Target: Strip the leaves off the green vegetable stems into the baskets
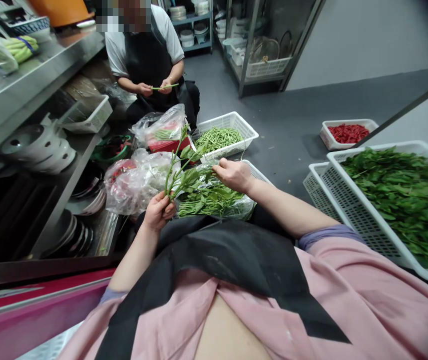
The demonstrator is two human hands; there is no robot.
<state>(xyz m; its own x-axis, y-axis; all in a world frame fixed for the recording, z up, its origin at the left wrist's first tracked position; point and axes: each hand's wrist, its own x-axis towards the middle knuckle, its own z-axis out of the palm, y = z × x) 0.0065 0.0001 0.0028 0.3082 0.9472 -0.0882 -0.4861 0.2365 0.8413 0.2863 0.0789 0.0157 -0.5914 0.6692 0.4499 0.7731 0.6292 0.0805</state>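
Note:
A few leafy green stems (173, 172) stand up from my left hand (158, 211), whose fingers are closed round their lower ends. To the right, my right hand (234, 174) is pinched at the tip of a leafy part of the greens; exactly what lies between its fingertips is small. Below both hands, a pile of green stems with leaves (209, 201) lies on clear plastic over a white basket (258, 172). Plastic bags (134, 182) lie just left of the pile.
Ahead, a person (148, 55) holds a green bean by a basket of green beans (219, 137). At right are a large basket of leaves (405, 200) and a tub of red chillies (349, 133). Metal shelving (48, 65) with dishes runs along the left.

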